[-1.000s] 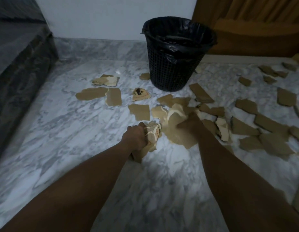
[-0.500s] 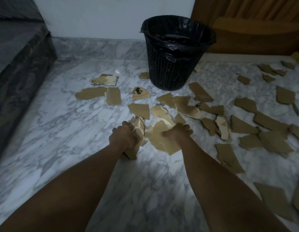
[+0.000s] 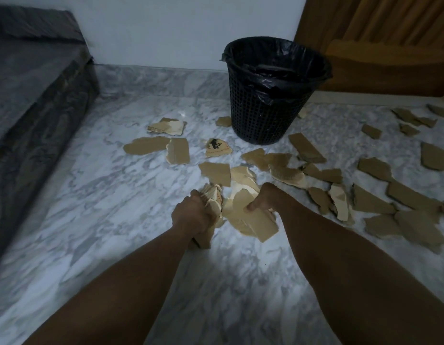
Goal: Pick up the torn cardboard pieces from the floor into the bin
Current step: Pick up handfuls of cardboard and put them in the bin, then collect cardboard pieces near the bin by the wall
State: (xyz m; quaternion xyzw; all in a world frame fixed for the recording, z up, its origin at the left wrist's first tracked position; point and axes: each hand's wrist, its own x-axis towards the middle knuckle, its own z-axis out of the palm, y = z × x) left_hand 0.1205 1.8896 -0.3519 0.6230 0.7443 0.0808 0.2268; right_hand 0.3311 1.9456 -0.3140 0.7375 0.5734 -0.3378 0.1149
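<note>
My left hand (image 3: 193, 216) clenches an upright cardboard bundle (image 3: 212, 198); right hand (image 3: 263, 198) pinches a big sheet (image 3: 252, 224), long axis slanting down-right.

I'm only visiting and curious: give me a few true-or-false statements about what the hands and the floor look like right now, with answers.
1. The left hand grips a bundle of torn cardboard pieces. True.
2. The right hand holds nothing. False: it pinches a large cardboard piece.
3. The bin stands upright, lined with a black bag. True.
4. No cardboard is left on the floor. False: many scattered pieces lie there, mostly to the right.
5. A printed piece lies on the floor near the bin. True.
</note>
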